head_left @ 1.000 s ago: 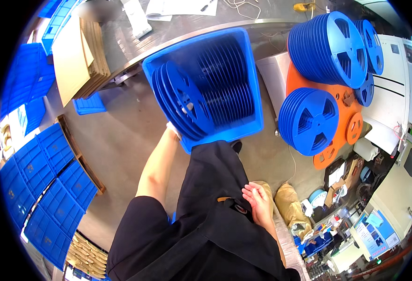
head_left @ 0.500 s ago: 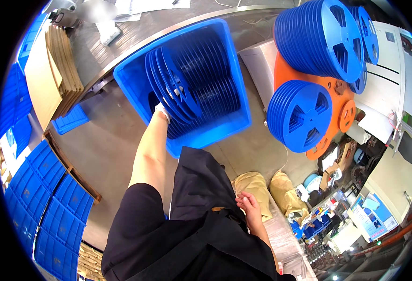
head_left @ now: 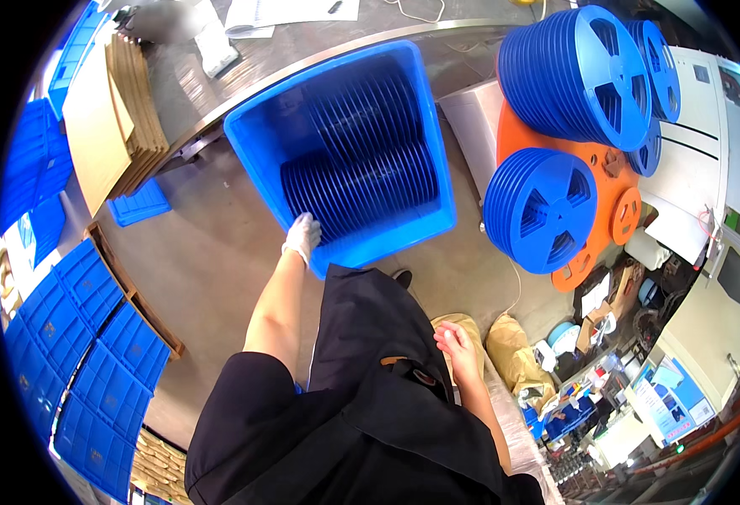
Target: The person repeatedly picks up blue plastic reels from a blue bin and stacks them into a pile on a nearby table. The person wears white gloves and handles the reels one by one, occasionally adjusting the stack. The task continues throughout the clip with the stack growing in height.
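Note:
A blue plastic bin (head_left: 248, 164) holds two rows of thin blue reels (head_left: 357, 181), standing on edge and packed side by side. My left hand (head_left: 303, 236), in a white glove, is at the bin's near left rim beside the end of the nearer row. Its fingers point toward the reels and nothing shows in its grasp; whether they touch the rim I cannot tell. My right hand (head_left: 460, 345) is bare and hangs by my right side, fingers loosely bent with nothing in them, above a tan sack (head_left: 441, 324).
Stacked blue reels (head_left: 541, 210) stand on an orange round-edged stand (head_left: 513, 126) to the right. A metal-edged table (head_left: 303, 63) runs behind the bin. Cardboard sheets (head_left: 101, 139) and blue crates (head_left: 92, 337) are at left. Another tan sack (head_left: 513, 349) lies near right.
The tilted reels at my left hand now stand upright in the nearer row. My left hand has let go and drawn back to the near rim. My right hand shifted slightly right.

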A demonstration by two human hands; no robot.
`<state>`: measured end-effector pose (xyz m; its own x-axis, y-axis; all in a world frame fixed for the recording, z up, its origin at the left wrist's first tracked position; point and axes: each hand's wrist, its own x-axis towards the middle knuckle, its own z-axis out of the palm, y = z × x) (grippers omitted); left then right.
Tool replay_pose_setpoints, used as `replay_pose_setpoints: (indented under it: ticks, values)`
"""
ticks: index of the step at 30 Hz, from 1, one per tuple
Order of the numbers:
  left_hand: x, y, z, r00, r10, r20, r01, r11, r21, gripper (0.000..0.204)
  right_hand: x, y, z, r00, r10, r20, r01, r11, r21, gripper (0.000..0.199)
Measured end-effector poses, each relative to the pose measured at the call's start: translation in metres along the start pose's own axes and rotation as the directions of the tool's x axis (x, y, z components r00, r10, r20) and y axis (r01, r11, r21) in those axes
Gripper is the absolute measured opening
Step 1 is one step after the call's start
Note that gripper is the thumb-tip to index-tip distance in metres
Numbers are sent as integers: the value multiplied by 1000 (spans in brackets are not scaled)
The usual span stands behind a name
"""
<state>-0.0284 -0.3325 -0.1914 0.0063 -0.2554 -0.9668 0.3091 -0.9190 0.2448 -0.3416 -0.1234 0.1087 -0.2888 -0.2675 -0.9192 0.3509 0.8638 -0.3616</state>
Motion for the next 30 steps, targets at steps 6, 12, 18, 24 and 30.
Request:
replay_pose_setpoints:
  ticks: [6,12,18,24,30]
  values:
    - [-48,-36,-35,998,65,-26,-59,979,196,59,21,-10,2,993,-34,112,49,989,-138,32]
    - [-117,-46,-29,989,144,-31,-137,977,166,57,79,-50,-42,735,-678,18,503,527,-685,55]
    - [-166,-84,-38,989,119,-90,-96,968,230,59,149,-96,-93,569,-823,-1,421,292,-859,74]
    - [-198,-145,-21,992,34,-119,-1,963,268,60,154,-111,-98,497,-864,86,382,129,-915,69]
    - [-196,-161,24,998,38,-41,-25,957,289,61,164,-128,-113,397,-894,206,451,-5,-893,74]
